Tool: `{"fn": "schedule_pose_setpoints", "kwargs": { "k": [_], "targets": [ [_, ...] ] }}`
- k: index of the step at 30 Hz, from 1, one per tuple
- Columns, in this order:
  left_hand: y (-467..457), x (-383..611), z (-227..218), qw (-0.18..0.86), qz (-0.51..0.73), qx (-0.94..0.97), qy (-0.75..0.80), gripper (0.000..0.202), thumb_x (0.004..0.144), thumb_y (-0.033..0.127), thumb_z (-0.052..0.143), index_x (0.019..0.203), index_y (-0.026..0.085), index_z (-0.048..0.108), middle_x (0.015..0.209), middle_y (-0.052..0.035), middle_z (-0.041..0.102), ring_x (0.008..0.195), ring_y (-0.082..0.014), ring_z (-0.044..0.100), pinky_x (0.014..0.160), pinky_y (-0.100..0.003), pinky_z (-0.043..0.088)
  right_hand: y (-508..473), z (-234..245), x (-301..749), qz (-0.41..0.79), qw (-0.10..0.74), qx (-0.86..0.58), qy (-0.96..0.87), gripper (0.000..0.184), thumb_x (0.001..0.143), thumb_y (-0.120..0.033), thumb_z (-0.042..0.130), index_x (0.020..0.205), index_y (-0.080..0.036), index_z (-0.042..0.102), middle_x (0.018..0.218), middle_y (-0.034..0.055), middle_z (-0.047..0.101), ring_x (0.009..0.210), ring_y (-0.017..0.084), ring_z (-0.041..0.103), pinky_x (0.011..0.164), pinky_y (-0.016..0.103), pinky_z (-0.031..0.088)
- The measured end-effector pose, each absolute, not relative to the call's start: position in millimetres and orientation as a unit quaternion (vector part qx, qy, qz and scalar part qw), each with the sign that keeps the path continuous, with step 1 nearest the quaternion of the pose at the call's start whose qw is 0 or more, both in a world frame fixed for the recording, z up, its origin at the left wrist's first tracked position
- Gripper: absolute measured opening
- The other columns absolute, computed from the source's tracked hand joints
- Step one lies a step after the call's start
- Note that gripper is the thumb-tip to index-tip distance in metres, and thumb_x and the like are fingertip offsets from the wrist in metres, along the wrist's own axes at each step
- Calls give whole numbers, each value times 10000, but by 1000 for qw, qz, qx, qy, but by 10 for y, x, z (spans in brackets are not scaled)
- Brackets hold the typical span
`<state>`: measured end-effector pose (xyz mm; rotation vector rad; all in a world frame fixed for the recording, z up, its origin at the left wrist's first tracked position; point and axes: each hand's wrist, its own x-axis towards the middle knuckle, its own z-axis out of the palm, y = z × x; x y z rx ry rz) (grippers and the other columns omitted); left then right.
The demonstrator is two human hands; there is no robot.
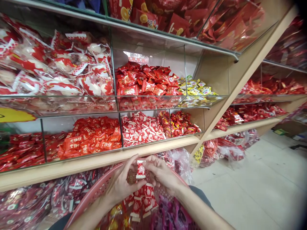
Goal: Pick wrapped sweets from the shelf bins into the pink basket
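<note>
Red-and-white pillow-wrapped candy [141, 170] sits between the hands, long axis running away from the wrists, white crimped ends. Right hand [159, 172] is nearer: thumb and fingers pinch its upper right edge. Left hand [122, 182] curves round the other side, thumb and index spread; can't tell if it touches. Below the hands: similar glossy candies [145, 199], crinkly purple packets [170, 214] right, pink perforated plastic basket [89, 194] around. Beyond: pale wood-look shelf edge [96, 164], clear-fronted bin of small red-and-white candies [144, 128].
</note>
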<state>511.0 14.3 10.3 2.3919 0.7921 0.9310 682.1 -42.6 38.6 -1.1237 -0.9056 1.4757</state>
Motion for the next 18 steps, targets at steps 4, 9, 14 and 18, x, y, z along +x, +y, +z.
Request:
{"fn": "schedule_pose_setpoints", "kwargs": {
  "k": [4, 9, 14, 18],
  "targets": [
    [131, 5122, 100, 218, 327, 878, 274, 596, 798, 393, 626, 1327, 240, 400, 1180, -72, 617, 1033, -213, 611, 876, -322, 511, -447, 387, 6820, 616, 507, -474, -373, 357, 757, -513, 644, 818, -202, 481, 401, -112, 461, 280, 37, 343, 269, 138, 160],
    [118, 5153, 23, 262, 351, 837, 329, 582, 834, 349, 584, 1359, 248, 353, 1029, -44, 638, 857, -161, 648, 763, -283, 542, -457, 425, 6837, 627, 522, -460, -349, 388, 721, -531, 671, 819, -202, 490, 423, -104, 480, 320, 46, 419, 309, 136, 197],
    [121, 5197, 16, 314, 398, 799, 323, 508, 850, 298, 547, 1327, 254, 378, 1060, -49, 638, 884, -155, 656, 819, -294, 536, -456, 431, 6869, 630, 533, -453, -336, 452, 632, -511, 748, 854, -202, 503, 586, -70, 573, 482, 88, 578, 364, 139, 301],
    [120, 5237, 25, 372, 415, 768, 315, 495, 864, 276, 524, 1327, 240, 354, 978, -26, 639, 815, -133, 653, 806, -281, 529, -441, 383, 6903, 619, 543, -454, -340, 455, 609, -519, 758, 823, -191, 527, 672, -64, 571, 526, 79, 582, 394, 151, 348]
  ]
}}
